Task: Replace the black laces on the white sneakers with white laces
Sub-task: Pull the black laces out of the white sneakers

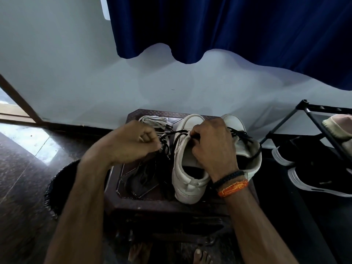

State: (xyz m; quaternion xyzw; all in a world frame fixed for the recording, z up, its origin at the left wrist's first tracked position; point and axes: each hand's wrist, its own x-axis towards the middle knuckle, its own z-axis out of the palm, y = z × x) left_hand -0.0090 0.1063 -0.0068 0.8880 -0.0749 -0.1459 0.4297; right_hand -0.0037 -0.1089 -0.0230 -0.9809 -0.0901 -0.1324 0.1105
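Two white sneakers stand on a dark brown stool (171, 203). The left sneaker (187, 174) is nearer to me, and the right sneaker (245, 147) still carries a black lace across its top. My left hand (133, 141) grips a bunch of black lace (167, 139) that runs over to the left sneaker's eyelets. My right hand (213, 145) holds the left sneaker at its tongue and pinches the lace there. A bundle of white laces (154, 120) lies at the stool's far left corner. More black lace is heaped on the stool under my left hand.
A black mesh bin (57, 187) stands on the dark floor left of the stool. A black shoe rack (322, 119) with dark shoes (314, 180) is on the right. A white wall and a blue curtain (228, 27) are behind. My bare feet show below the stool.
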